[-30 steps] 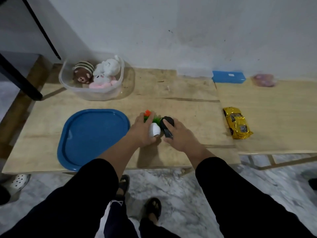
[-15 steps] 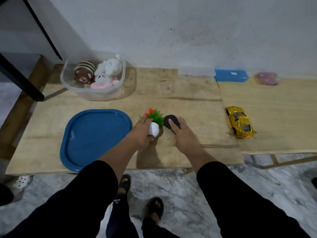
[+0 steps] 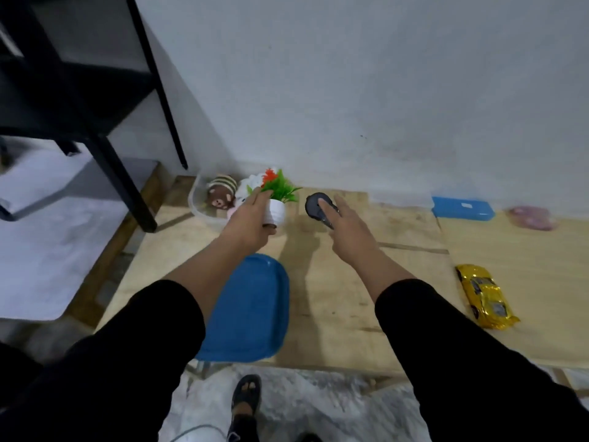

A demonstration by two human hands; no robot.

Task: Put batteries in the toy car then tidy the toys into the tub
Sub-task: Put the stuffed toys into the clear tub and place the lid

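Head view, items as seen.

Left hand point(image 3: 251, 223): grips a small white pot point(image 3: 276, 212) of a toy plant point(image 3: 280, 186) (green leaves, orange-red flowers), held up at the near right edge of the tub point(image 3: 199, 208).

Right hand point(image 3: 345, 226): holds a dark round-ended object point(image 3: 317, 205) above the table, fingers laid along it; what the object is cannot be told.

Tub: clear plastic, at the far left of the wooden table point(image 3: 350, 298), near the wall. Contents: a brown plush with striped cap point(image 3: 221, 193); a white plush point(image 3: 250, 183) and something pink, both mostly hidden behind the left hand and plant.

Blue lid point(image 3: 255, 311): lies flat on the near left of the table, partly under the left forearm.

Toy car point(image 3: 484, 296): yellow-gold, on the table at the right, well apart from both hands and from the tub, untouched.

Blue box point(image 3: 462, 208): flat, against the wall at the far right.

Pink item point(image 3: 530, 217): blurred, just right of the blue box.

Black frame point(image 3: 105, 129): stands at the left, one leg beside the table's far corner.

Sleeves: black, both arms.
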